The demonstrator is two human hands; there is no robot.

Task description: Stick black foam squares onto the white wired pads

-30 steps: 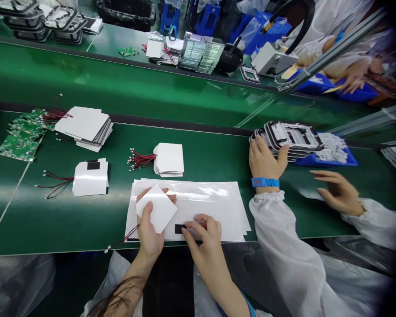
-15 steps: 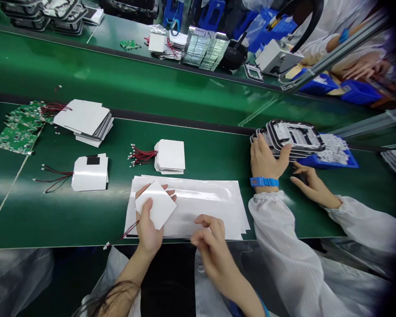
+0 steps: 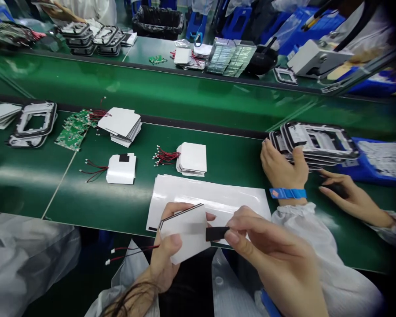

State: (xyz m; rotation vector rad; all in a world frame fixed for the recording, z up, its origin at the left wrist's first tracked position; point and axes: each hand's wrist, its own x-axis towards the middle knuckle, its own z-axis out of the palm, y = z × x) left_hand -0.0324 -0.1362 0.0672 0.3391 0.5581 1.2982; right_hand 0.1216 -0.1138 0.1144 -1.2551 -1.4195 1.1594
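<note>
My left hand [image 3: 165,259] grips a white square panel [image 3: 188,233], thumb on its face and fingers behind. The panel is tilted, and thin red and black wires [image 3: 133,249] with small white connectors trail from its left side. Between the thumb and fingertips of my right hand [image 3: 273,251] is a short strip of black tape [image 3: 215,234]. The strip's free end is at the panel's right edge; whether it touches cannot be made out. Below both hands lie glossy white sheets [image 3: 185,189]. Behind them is a stack of white wired panels [image 3: 192,157].
A white panel bearing a black patch [image 3: 120,169] lies to the left. Further back are another panel stack [image 3: 120,123], green circuit boards [image 3: 73,132] and black-and-white frames [image 3: 36,121]. At right, a co-worker's hand [image 3: 282,169] rests against stacked frames [image 3: 323,141] beside a blue tray [image 3: 376,176].
My right hand has come up to the panel, with the black tape now visible in its fingers. My left hand has turned and tilted the panel. The camera view has shifted left.
</note>
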